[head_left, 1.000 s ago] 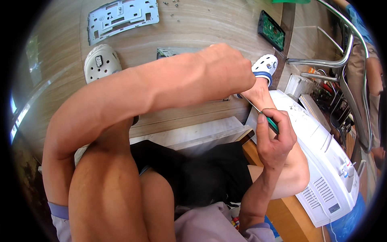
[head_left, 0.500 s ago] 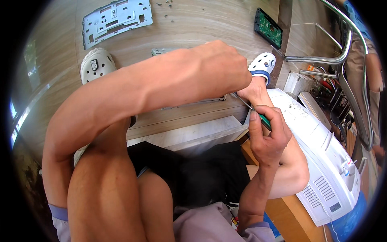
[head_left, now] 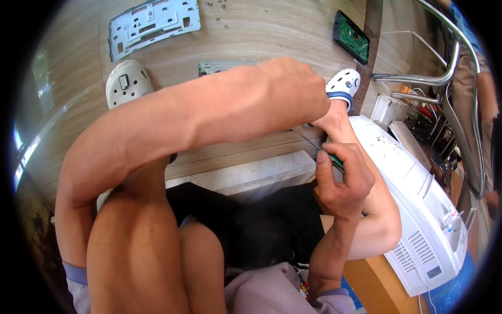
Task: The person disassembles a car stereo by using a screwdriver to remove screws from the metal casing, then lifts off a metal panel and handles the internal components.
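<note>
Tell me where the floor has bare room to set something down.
Bare wooden floor lies between the grey panel and the green circuit board. It is crowded by the white machine, metal chair legs and right hand.

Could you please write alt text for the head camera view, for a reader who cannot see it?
Seen from above, a seated person's right hand grips a green-handled tool, while the left hand reaches across, fist closed, over a wooden floor. A white appliance casing lies at the right; a grey metal panel and a green circuit board lie farther off.
</note>
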Demonstrator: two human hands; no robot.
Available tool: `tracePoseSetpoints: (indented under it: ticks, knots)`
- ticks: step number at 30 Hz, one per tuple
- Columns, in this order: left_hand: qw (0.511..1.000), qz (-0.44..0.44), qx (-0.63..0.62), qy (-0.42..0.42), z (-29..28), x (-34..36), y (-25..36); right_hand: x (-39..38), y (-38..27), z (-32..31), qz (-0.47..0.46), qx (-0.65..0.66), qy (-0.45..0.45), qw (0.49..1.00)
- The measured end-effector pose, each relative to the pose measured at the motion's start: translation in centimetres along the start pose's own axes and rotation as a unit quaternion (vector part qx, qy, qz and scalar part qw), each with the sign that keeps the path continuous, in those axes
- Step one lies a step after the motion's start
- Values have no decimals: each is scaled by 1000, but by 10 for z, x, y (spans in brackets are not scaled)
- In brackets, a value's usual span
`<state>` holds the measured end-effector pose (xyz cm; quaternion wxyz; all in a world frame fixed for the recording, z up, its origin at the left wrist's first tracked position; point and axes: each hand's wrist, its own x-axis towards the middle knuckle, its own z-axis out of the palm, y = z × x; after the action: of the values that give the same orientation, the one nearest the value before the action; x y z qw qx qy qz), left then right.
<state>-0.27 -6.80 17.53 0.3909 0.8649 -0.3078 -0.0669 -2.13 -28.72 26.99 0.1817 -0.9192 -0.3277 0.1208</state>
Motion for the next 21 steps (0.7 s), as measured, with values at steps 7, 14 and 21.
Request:
tracePoseSetpoints:
  ticks: [7, 14, 21]
  knots:
    - [1000, 1, 5, 5, -4, 0, 0, -1, -5, 10, -12, -15, -23, 1000]
    - [1000, 5, 8, 12, -7, 1, 1, 0, -7, 17, -45, -29, -33, 998]
    - [999, 13, 21, 34, -2, 0, 1, -1, -6, 20, -63, -30, -22, 997]
